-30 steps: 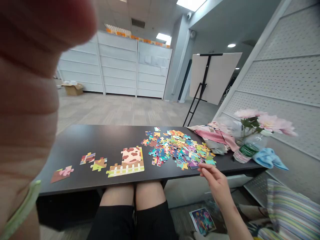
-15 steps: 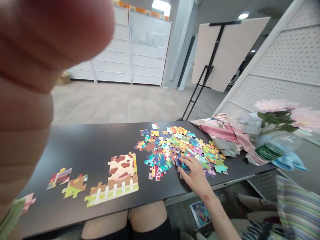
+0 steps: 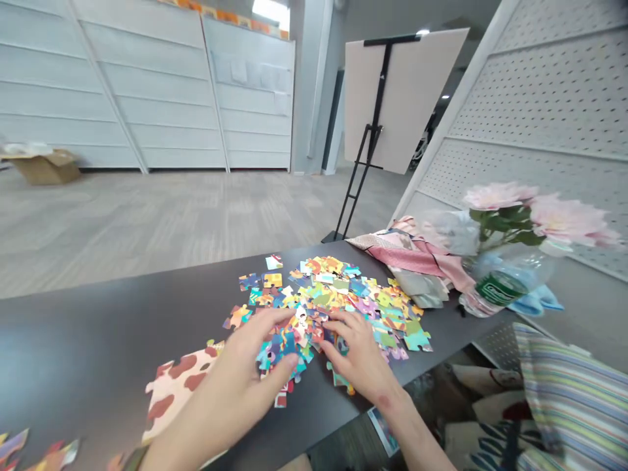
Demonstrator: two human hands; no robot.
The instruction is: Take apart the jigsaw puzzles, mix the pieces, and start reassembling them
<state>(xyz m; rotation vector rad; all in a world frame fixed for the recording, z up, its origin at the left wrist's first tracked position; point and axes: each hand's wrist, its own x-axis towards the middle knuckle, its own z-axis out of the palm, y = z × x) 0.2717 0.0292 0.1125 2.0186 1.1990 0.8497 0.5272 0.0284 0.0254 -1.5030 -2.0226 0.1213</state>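
Observation:
A heap of loose jigsaw puzzle pieces lies on the dark table. Over its near left edge reaches my left hand, thumb and fingers apart, with nothing held between them. My right hand rests at the near side of the heap, fingers slightly bent and spread from the thumb, fingertips on or just above the pieces. A dark blue piece shows between its thumb and fingers. The joined section with brown cow spots is partly covered by my left hand and forearm.
Several separate pieces lie at the lower left. Right of the heap are a pink cloth, a plastic bottle with a green label and pink flowers. A striped cushion is at lower right; an easel stands beyond.
My left hand has come down from close before the camera to the heap's near left edge. My right hand stays at the heap. The view has turned and shifted.

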